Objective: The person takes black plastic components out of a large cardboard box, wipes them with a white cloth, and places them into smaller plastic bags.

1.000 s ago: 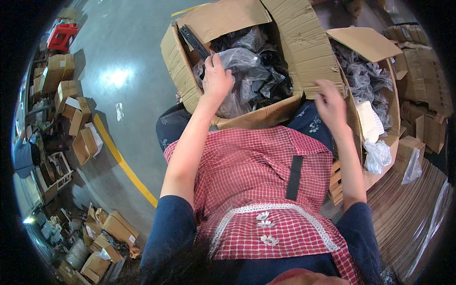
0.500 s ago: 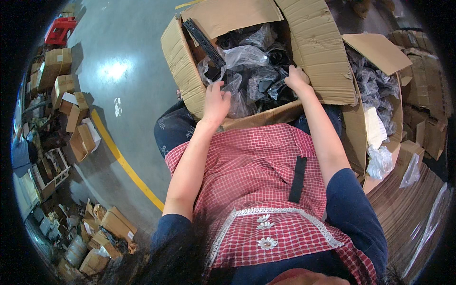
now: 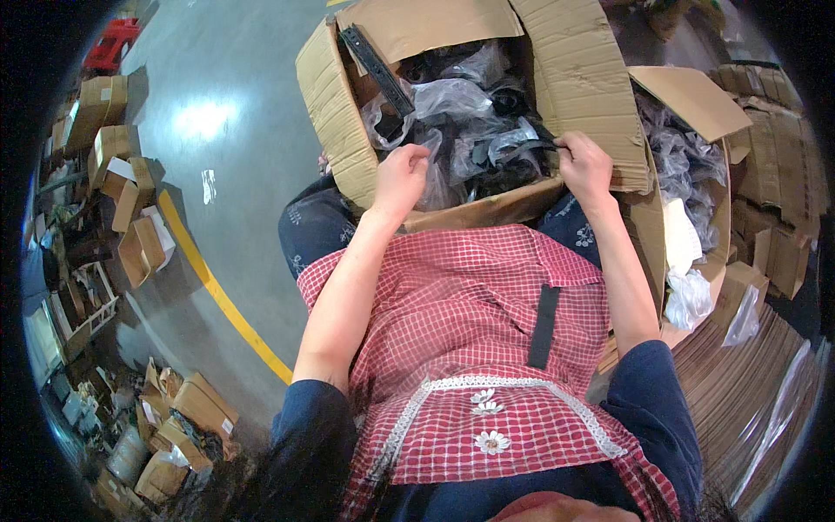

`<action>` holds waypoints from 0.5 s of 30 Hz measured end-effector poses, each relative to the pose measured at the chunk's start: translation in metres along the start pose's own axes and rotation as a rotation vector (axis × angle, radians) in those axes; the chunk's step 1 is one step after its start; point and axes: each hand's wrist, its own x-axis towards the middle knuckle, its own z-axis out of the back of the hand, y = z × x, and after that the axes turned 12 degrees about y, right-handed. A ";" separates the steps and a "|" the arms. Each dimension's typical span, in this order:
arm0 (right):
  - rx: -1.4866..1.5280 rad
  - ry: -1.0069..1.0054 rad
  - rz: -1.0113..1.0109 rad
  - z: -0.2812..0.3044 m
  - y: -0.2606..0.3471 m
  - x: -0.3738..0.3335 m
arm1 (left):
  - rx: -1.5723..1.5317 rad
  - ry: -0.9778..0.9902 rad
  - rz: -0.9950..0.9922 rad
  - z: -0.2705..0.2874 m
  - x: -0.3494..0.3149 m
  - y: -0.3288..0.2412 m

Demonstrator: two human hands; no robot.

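An open cardboard box [image 3: 344,122] stands between my knees, filled with black parts in clear plastic bags [image 3: 452,103]. My left hand [image 3: 400,181] is at the box's near left corner, thumb and fingers pinched together beside the plastic; what they hold, if anything, is hidden. Over the near right edge, my right hand [image 3: 585,165] is closed on the end of a thin black strip [image 3: 541,144], whose other end runs in among the bags. A long black slotted bar [image 3: 376,68] leans against the box's left inner wall.
At my right, a second open carton [image 3: 722,222] holds more bagged parts, with a stack of flat cardboard [image 3: 704,383] nearer me. Cartons [image 3: 111,157] and scrap cardboard [image 3: 204,404] lie on the left, beyond a yellow floor line [image 3: 230,300].
My right hand has come out of the bags, moving right and toward me, with the black strip drawn along. My left hand's fingers have closed into a pinch, and it has shifted slightly.
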 end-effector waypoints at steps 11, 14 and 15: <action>-0.152 0.558 -0.131 -0.085 -0.035 0.031 | 0.121 0.084 0.082 -0.023 0.003 0.022; 0.020 0.615 -0.141 -0.111 -0.052 0.038 | 0.232 0.076 0.053 -0.031 0.005 0.025; 0.094 0.618 -0.144 -0.115 -0.057 0.041 | 0.271 0.068 0.041 -0.035 0.007 0.022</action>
